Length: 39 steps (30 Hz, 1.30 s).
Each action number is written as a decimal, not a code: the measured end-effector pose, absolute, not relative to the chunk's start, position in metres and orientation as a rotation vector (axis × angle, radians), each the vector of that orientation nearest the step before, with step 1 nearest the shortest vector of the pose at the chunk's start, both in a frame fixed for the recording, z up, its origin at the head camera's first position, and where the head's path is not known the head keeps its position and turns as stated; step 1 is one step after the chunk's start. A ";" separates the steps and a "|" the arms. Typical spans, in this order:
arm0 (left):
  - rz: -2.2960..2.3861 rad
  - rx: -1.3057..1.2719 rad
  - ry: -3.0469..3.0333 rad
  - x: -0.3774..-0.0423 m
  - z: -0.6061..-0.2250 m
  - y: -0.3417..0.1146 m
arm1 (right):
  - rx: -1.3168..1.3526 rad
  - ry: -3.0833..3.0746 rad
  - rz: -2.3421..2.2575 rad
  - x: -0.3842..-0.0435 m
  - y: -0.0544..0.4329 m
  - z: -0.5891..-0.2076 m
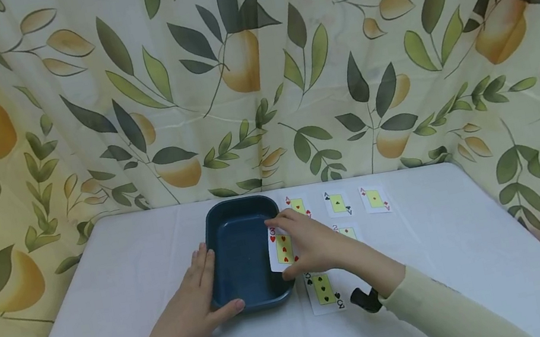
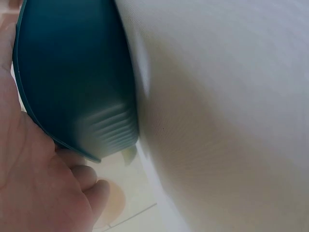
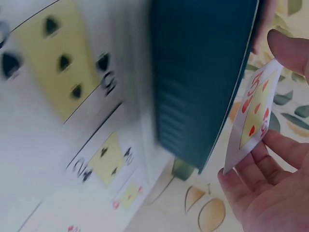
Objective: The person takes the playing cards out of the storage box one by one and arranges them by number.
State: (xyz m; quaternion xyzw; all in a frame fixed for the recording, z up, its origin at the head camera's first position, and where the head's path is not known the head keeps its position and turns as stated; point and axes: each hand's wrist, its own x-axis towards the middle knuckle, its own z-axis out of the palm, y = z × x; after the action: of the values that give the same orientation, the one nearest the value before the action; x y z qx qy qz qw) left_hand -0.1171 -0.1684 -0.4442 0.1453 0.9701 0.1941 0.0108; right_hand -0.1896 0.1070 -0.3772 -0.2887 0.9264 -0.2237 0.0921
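My right hand (image 1: 312,240) pinches a three of hearts playing card (image 1: 283,249) between thumb and fingertips. The card hangs above the right rim of a dark blue rectangular tray (image 1: 238,258), face toward me. In the right wrist view the thumb is on the card's top edge and the fingers lie along its lower edge. My left hand (image 1: 193,302) rests against the tray's left side, fingers stretched along the wall and thumb at the near left corner. In the left wrist view, the fingers (image 2: 84,176) show past the tray's rim.
Right of the tray lie an ace of hearts (image 1: 298,206), an ace of clubs (image 1: 337,203) and an ace of diamonds (image 1: 375,199). Nearer are a partly covered card (image 1: 348,233) and a three of spades (image 1: 324,291). A fruit-patterned curtain (image 1: 311,95) hangs behind the white table (image 1: 417,263).
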 end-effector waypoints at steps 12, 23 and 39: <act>0.613 0.464 3.028 -0.116 -0.445 -0.169 | -0.854 2.767 -0.610 -0.181 0.136 -0.380; 0.633 0.467 3.022 -0.114 -0.442 -0.169 | -0.781 2.779 -0.562 -0.170 0.160 -0.389; 0.629 0.438 3.006 -0.115 -0.441 -0.168 | -0.696 2.788 -0.528 -0.157 0.192 -0.400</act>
State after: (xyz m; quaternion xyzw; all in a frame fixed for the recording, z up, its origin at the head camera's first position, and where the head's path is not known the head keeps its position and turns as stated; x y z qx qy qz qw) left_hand -0.1149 -0.1680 -0.4409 0.1411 0.9688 0.2028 0.0195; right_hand -0.1571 0.1920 -0.3997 -0.2367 0.9485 -0.1795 0.1097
